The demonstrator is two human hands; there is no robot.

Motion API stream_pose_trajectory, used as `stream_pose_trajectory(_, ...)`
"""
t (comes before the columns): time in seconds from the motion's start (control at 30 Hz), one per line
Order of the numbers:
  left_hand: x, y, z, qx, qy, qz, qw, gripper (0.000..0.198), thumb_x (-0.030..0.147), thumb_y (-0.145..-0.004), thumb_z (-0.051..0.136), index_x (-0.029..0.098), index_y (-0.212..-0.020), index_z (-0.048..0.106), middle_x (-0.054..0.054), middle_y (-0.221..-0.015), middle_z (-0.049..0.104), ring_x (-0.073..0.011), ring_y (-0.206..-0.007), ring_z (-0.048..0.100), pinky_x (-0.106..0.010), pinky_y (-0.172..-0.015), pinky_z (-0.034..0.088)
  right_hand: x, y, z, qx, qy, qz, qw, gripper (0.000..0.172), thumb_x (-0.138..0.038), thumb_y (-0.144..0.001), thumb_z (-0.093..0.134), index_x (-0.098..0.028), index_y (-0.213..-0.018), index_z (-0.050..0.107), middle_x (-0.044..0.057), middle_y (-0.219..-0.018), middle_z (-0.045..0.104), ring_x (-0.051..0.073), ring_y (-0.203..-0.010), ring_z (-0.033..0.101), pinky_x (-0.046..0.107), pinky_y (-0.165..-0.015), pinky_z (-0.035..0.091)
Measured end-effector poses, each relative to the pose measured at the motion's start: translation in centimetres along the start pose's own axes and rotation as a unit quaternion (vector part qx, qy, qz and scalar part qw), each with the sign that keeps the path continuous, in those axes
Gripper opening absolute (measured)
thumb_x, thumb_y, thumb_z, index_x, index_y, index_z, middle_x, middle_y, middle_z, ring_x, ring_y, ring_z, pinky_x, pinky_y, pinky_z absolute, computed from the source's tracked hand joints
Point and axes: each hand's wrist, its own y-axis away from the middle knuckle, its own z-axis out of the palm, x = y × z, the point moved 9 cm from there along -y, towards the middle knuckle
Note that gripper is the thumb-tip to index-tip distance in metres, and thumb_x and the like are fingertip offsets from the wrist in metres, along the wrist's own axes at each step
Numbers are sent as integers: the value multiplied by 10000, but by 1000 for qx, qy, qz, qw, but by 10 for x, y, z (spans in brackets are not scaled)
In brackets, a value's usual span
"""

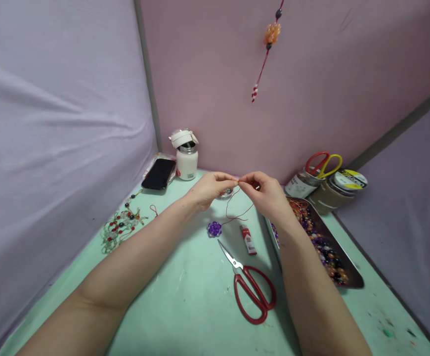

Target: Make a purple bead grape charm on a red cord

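Observation:
My left hand (214, 188) and my right hand (261, 190) meet above the table, thumb and fingers of each pinched on a thin red cord (227, 210). Their fingertips touch or nearly touch. From there the cord hangs in loose loops down to a purple bead flower (214, 229) lying on the table. Beneath the hands, a small round clear dish (226, 194) is partly hidden. A red and white lighter (248, 240) lies just right of the bead flower. Nearer to me are scissors with red handles (252, 291), their blades almost closed.
On the right, a metal tray (352, 267) holds many beads, with jars (333, 193) and more scissors (324, 163) behind it. At the left lie beaded strings (120, 225), a phone (159, 173) and a white bottle (187, 160) with its lid up. A beaded pendant (272, 34) hangs ahead.

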Motion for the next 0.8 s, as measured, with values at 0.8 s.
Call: stream_pose_trajectory(0.8, -7, -8, -13, 6, -51, 10, 999, 242, 340, -641, 742, 160, -804, 738, -78, -770, 675, -110, -640, 519, -257, -586, 372, 6, -1, -23, 97, 30, 18, 995, 101, -269, -770, 496, -195, -701, 490, -10, -637, 498, 136, -590, 425, 271, -598, 341)
